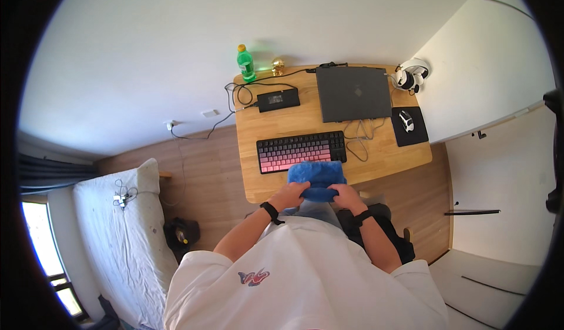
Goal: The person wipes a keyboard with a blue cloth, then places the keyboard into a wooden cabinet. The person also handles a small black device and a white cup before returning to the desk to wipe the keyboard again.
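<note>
A folded blue cloth (pixel 318 173), fuzzy like a towel, is held up at the front edge of the desk, just before the keyboard. My left hand (pixel 289 195) grips its left side, thumb on top. On the opposite side my right hand (pixel 346 196) pinches the cloth's right end. Most fingertips are hidden behind or under the fabric. Right behind the cloth lies a keyboard (pixel 296 151) with keys fading from black to pink; the cloth covers part of its front edge from view.
On the wooden desk (pixel 376 153) lie a closed dark laptop (pixel 354 94), a black power adapter (pixel 278 100) and a white mouse (pixel 406 121) on a black pad (pixel 418 133). A green bottle (pixel 246 65), a gold ornament (pixel 278 66) and a white headset (pixel 410 76) stand at the back. Left is a bed (pixel 117 236).
</note>
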Action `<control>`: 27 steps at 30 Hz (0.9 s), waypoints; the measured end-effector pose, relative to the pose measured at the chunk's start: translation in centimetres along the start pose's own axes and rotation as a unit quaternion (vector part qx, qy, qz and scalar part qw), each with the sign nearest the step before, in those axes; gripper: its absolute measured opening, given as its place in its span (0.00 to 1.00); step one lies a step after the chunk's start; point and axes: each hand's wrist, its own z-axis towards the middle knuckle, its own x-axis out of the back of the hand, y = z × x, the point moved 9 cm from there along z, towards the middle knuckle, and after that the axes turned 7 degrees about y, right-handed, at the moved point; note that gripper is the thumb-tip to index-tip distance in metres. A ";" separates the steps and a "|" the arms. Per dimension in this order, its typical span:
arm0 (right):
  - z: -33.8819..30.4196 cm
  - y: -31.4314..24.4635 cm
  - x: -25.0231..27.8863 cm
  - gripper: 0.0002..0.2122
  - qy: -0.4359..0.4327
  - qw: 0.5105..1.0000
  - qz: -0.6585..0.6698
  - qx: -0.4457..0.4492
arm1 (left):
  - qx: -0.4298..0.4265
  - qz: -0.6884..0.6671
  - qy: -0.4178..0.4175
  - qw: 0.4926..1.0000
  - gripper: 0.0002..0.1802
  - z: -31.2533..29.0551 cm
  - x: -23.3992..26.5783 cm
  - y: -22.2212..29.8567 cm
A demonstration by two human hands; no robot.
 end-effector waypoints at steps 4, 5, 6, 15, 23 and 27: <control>0.1 -1.8 5.6 0.17 0.091 0.996 0.005 0.002 | 0.006 -0.032 0.084 0.996 0.22 0.4 3.5 0.5; 0.0 -2.3 7.4 0.17 0.118 0.993 -0.002 -0.005 | 0.025 -0.025 0.084 0.996 0.23 0.9 4.4 0.5; -0.1 -2.7 8.9 0.16 0.139 0.990 0.005 0.001 | 0.027 -0.021 0.082 0.996 0.24 1.3 4.9 0.4; 1.7 -4.2 19.4 0.15 0.278 0.959 -0.028 0.053 | -0.079 -0.024 0.148 0.985 0.24 11.8 10.4 11.4; 2.2 -0.7 27.6 0.16 0.377 0.925 -0.032 0.045 | -0.138 -0.003 0.182 0.974 0.21 19.5 8.7 14.4; 2.6 3.0 30.5 0.16 0.437 0.895 -0.072 0.040 | -0.067 0.045 0.139 0.987 0.33 24.1 4.3 15.8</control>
